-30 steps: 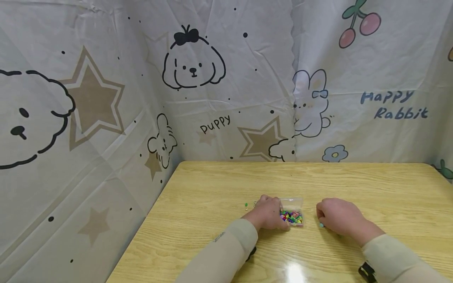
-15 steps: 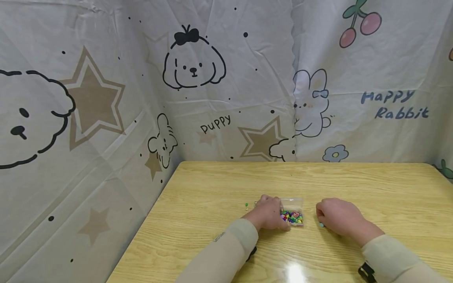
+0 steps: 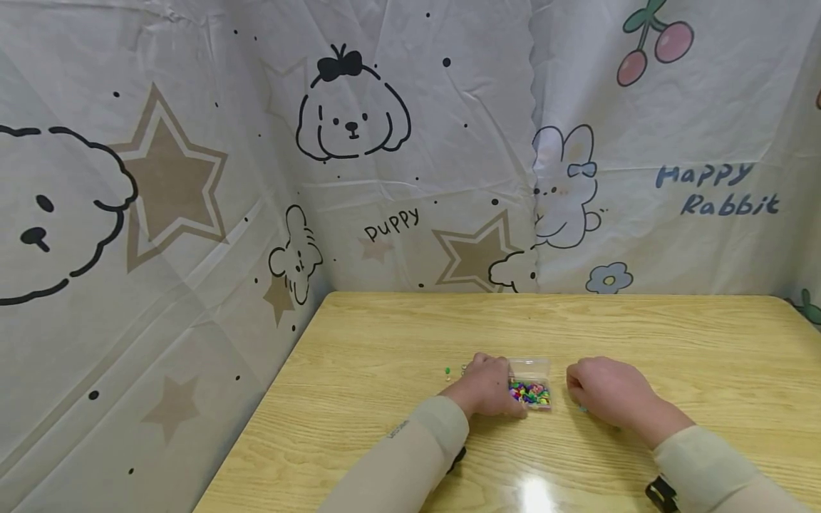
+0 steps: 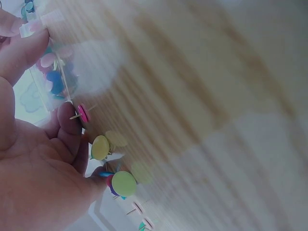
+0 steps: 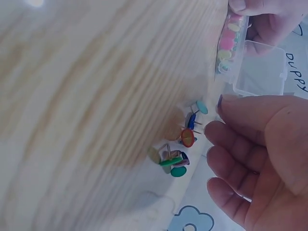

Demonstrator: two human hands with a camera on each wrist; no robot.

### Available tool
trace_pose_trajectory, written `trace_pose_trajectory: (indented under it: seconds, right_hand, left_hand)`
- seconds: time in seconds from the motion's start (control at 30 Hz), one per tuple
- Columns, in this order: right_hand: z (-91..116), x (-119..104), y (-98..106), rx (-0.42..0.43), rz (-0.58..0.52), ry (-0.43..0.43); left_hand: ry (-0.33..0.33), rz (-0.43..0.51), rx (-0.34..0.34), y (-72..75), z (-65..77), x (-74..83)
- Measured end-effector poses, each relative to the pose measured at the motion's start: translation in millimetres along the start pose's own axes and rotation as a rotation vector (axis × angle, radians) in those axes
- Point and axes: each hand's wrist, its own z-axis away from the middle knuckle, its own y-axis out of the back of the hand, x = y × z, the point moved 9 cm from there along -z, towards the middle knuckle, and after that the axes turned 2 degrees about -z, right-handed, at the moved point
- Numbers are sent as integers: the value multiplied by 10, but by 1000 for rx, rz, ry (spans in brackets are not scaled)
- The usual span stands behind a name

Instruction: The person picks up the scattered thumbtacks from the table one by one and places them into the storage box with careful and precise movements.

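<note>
My left hand [image 3: 489, 385] grips the left side of a small clear plastic box [image 5: 236, 72] full of colourful thumbtacks [image 3: 529, 393]. Its hinged clear lid [image 5: 260, 70] stands open toward the back. To the right of the box, my right hand [image 3: 609, 388] is low over the table with fingers curled. In the right wrist view a thin dark purple edge, like a tack head, shows at the thumb tip [image 5: 228, 105]. Just beyond those fingertips lies a loose cluster of thumbtacks [image 5: 187, 138], among them turquoise, blue, orange and green ones.
More loose thumbtacks [image 4: 123, 184] lie on the wooden table [image 3: 385, 335] beside my left hand, some with pins sticking sideways. A green tack [image 3: 447, 370] sits left of that hand. A printed curtain [image 3: 385, 178] hangs behind the table and along its left side.
My right hand has shifted slightly left toward the box and up from the tacks over the last half second. My left hand stays on the box.
</note>
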Motion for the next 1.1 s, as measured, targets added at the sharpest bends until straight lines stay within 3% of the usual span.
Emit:
trace_pose_trajectory:
  seconds: [0.7, 1.1]
  right_hand:
    - [-53, -215, 48, 17, -71, 66]
    - [-106, -317, 4, 11, -78, 49]
  left_hand:
    - [14, -2, -8, 2, -8, 8]
    - [8, -11, -6, 2, -15, 4]
